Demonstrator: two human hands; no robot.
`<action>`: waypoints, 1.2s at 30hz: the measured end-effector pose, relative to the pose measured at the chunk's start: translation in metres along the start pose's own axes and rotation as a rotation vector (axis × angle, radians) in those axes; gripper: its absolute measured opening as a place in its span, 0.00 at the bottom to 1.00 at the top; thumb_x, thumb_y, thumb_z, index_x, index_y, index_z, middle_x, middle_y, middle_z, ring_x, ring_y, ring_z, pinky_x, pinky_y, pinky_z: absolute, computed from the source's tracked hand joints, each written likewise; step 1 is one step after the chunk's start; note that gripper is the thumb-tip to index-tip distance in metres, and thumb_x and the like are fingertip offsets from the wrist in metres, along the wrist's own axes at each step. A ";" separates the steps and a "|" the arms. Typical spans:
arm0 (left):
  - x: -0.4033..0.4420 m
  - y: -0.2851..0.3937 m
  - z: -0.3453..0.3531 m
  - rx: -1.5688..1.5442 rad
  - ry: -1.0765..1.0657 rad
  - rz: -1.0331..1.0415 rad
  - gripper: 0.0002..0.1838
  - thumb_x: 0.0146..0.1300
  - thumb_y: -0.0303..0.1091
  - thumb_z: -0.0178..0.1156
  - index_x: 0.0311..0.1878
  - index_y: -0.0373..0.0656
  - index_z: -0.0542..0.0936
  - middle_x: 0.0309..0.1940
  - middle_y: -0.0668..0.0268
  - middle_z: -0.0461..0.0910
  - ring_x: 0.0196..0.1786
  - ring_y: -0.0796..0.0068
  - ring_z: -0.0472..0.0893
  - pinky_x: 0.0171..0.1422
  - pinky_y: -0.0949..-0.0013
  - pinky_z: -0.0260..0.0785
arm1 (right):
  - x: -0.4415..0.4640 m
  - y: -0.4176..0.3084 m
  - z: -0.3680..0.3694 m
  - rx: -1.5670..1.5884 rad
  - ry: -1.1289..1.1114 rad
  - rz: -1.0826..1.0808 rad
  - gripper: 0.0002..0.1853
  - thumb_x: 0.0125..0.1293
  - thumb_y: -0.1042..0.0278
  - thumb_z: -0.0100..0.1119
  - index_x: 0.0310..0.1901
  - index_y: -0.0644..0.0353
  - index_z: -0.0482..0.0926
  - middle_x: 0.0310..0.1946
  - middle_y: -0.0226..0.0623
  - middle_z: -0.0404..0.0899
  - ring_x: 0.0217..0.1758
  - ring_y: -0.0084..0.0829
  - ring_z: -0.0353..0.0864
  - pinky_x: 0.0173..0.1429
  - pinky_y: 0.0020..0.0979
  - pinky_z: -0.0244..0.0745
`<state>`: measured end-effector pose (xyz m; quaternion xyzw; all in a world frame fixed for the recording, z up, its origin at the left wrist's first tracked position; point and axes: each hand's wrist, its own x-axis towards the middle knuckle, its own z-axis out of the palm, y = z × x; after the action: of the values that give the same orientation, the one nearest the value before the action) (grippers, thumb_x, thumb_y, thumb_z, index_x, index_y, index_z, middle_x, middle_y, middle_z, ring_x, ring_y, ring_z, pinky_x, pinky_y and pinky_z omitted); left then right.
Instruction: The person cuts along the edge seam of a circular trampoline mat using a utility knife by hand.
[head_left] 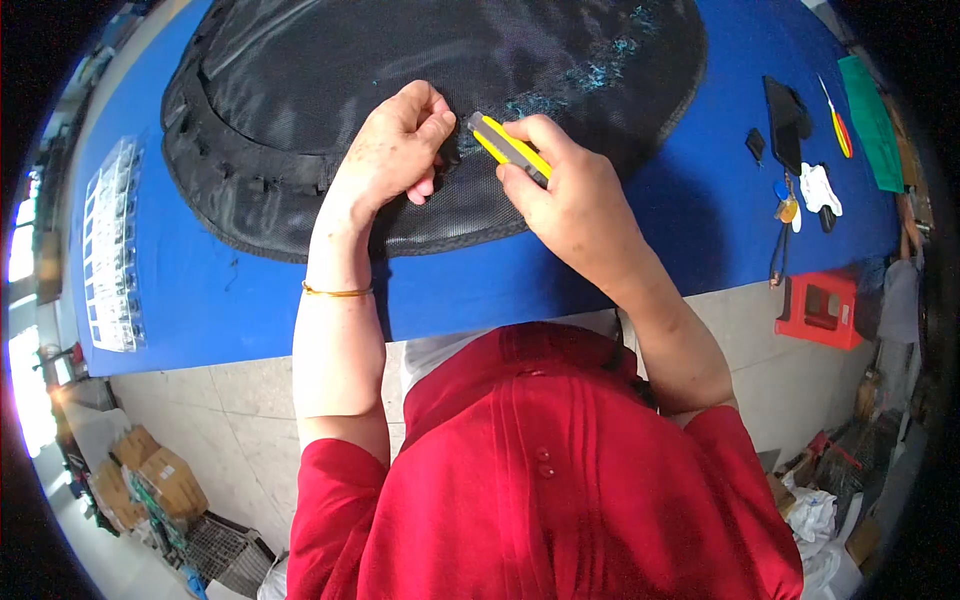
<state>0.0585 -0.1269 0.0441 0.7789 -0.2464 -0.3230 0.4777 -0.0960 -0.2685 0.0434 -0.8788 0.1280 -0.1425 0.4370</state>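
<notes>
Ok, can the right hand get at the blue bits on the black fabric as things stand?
Probably yes: the blue bits lie uncovered on the black fabric, just beyond the right hand, with nothing seen between. It holds the yellow cutter, though, so pinching them might mean setting that down.

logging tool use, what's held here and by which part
Right hand: yellow cutter, by its handle. Left hand: pinched over black mesh, hold can't be told.
</notes>
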 end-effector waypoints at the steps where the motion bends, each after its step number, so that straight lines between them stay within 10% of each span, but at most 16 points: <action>1: -0.001 0.001 0.000 -0.005 -0.004 0.002 0.09 0.80 0.38 0.55 0.45 0.42 0.73 0.21 0.73 0.70 0.14 0.84 0.70 0.16 0.76 0.64 | -0.002 0.000 0.001 0.001 -0.001 0.000 0.15 0.68 0.71 0.67 0.55 0.61 0.78 0.37 0.53 0.86 0.40 0.48 0.90 0.43 0.39 0.80; 36: -0.001 0.002 -0.001 0.001 0.004 -0.011 0.10 0.80 0.35 0.55 0.44 0.39 0.74 0.19 0.69 0.74 0.15 0.82 0.74 0.18 0.75 0.68 | 0.012 0.011 0.001 -0.056 0.068 -0.122 0.14 0.67 0.68 0.67 0.51 0.59 0.78 0.35 0.55 0.86 0.41 0.57 0.87 0.42 0.50 0.82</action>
<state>0.0583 -0.1267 0.0467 0.7811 -0.2416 -0.3239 0.4761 -0.0858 -0.2786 0.0357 -0.8916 0.0929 -0.1948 0.3980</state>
